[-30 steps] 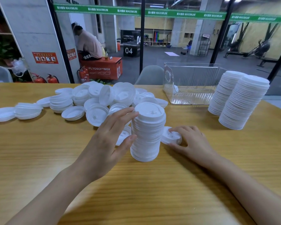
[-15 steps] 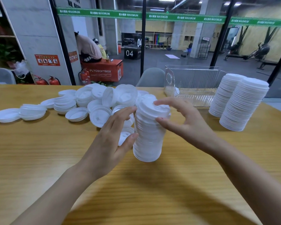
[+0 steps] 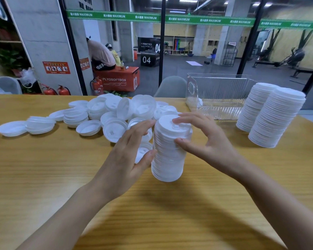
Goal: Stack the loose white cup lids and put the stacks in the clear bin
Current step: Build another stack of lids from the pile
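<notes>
Stacking is in hand: the left hand (image 3: 126, 159) braces the lid stack (image 3: 168, 159) on the table (image 3: 43, 177) with straight fingers, the right hand (image 3: 208, 141) curls over its top, and next it probably needs a firm two-handed lift into the clear bin (image 3: 220, 98)

Head camera looks down (close) over table (image 3: 43, 168).

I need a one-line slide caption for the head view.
Left hand and right hand steady a tall lid stack, near loose lids and the clear bin.
</notes>
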{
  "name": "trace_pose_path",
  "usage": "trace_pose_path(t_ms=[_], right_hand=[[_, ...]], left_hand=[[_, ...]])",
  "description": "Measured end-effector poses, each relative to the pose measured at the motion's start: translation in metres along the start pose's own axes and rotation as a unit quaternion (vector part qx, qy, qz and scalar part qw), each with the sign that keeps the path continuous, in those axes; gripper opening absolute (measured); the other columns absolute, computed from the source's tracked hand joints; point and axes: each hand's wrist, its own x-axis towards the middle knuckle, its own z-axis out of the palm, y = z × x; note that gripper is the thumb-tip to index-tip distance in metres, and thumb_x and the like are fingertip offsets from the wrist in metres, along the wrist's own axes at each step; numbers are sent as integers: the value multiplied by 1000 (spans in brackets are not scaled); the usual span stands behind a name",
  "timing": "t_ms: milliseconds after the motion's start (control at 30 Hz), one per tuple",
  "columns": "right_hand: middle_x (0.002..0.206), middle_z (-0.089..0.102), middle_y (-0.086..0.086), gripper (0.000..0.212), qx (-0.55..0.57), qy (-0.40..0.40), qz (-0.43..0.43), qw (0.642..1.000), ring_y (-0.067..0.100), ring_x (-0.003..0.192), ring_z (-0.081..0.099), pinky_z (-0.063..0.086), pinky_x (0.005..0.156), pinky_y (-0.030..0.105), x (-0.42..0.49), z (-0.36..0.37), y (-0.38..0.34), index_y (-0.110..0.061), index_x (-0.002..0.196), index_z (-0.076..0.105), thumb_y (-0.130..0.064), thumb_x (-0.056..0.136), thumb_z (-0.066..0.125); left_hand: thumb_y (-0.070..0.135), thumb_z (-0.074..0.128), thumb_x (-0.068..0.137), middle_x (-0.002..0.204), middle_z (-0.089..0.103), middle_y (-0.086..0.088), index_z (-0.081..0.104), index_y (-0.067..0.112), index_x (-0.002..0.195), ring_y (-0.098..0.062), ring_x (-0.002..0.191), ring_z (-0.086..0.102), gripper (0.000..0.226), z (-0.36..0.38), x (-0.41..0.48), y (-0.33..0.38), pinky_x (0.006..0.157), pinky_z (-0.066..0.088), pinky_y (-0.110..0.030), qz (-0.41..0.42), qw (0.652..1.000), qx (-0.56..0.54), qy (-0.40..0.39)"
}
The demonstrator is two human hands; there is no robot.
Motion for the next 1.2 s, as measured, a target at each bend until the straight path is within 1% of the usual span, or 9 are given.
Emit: trace_pose_path(t_ms=[233,433,567,633,833,933,1067,1133,1200], right_hand=[[133,51,-28,55,22,-5,28,999,1,128,43,32,106,19,-4,-1,1,-42,132,52,-60,80,58],[133,54,-22,56,89,12,86,992,-3,124,48,38,100,19,-21,1,14,-39,135,47,-61,84,49],[130,57,-17,60,94,19,122,988,5,122,51,41,105,39,-35,12,30,-39,137,45,-64,83,48],[130,58,-16,62,94,9,126,988,6,123,51,41,105,41,-38,13,32,-36,138,45,-64,83,48],[126,59,-18,54,84,-7,111,990,8,124,50,40,103,36,-38,14,32,-44,135,44,-63,85,46],[125,59,-18,51,83,-5,108,991,7,122,51,41,102,34,-39,14,32,-46,133,45,-63,84,46],[125,59,-17,49,85,-7,109,990,7,120,52,42,103,37,-39,15,32,-49,131,44,-63,84,46],[125,60,-16,49,85,-6,109,990,8,120,52,42,103,38,-39,16,33,-49,131,44,-63,84,46],[124,60,-15,50,86,-2,110,990,9,120,52,42,102,39,-40,16,34,-46,131,45,-62,84,46]], left_hand=[[39,49,96,140,42,16,30,31,147,-5,126,45,55,-5,2,-7,106,30,-13,-19,1000,0,14],[46,48,92,130,53,14,54,24,129,-10,121,47,43,-21,0,-44,101,29,-10,-79,995,56,-4],[51,47,87,111,58,16,65,22,109,-11,108,49,41,-19,-10,-60,96,42,-37,-73,985,115,-102],[55,47,86,105,56,21,66,26,103,-5,105,48,39,-14,-16,-66,94,43,-40,-74,977,137,-142],[48,50,87,87,58,24,64,28,86,-1,89,49,24,-7,-14,-61,82,40,-26,-45,981,143,-121],[32,68,89,81,66,16,66,25,86,-2,81,58,8,-15,-12,-47,77,42,-15,-153,988,-3,-27],[10,64,93,82,67,3,62,23,102,-14,74,64,16,-30,-11,-41,74,52,-23,-351,912,-198,82],[11,62,95,98,67,-2,59,25,104,-17,79,66,17,-36,-11,-44,74,54,-27,-399,889,-205,95],[12,62,94,108,62,2,59,24,107,-12,84,64,18,-38,-12,-50,72,51,-20,-393,910,-105,76]])
